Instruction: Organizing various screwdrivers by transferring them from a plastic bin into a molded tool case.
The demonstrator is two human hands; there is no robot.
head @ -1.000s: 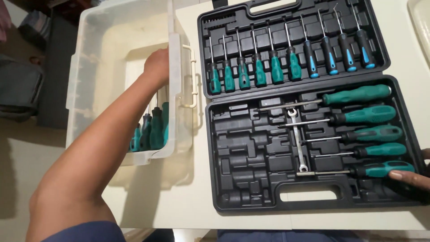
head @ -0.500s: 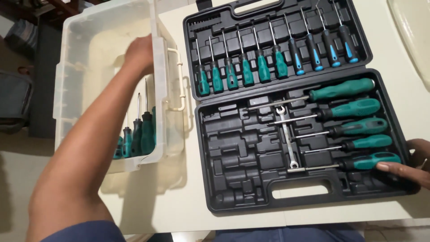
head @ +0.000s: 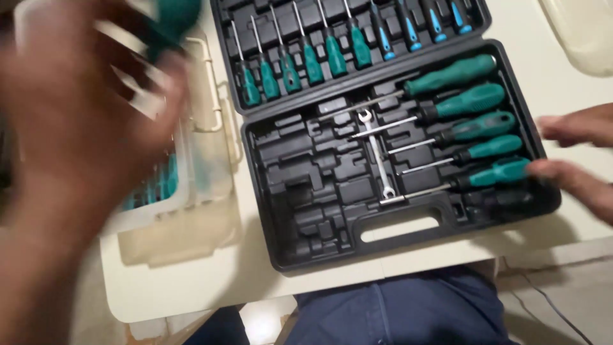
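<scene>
Left hand (head: 83, 128), badly blurred, grips a green-handled screwdriver (head: 169, 19) above the clear plastic bin (head: 211, 108), while right hand (head: 575, 160) rests open-fingered at the black tool case (head: 306, 211) edge, fingertips touching a seated screwdriver handle (head: 504, 172).

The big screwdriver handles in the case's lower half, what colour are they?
Teal green with black collars, seen clearly in the head view: big screwdriver handles in the black case.

Our left hand (head: 83, 128) and forearm show bare and blurred, with no sleeve, glove or watch on them. Our right hand (head: 575, 156) is bare too, its fingers without rings. Below, our legs (head: 396, 313) wear dark blue trousers.
</scene>
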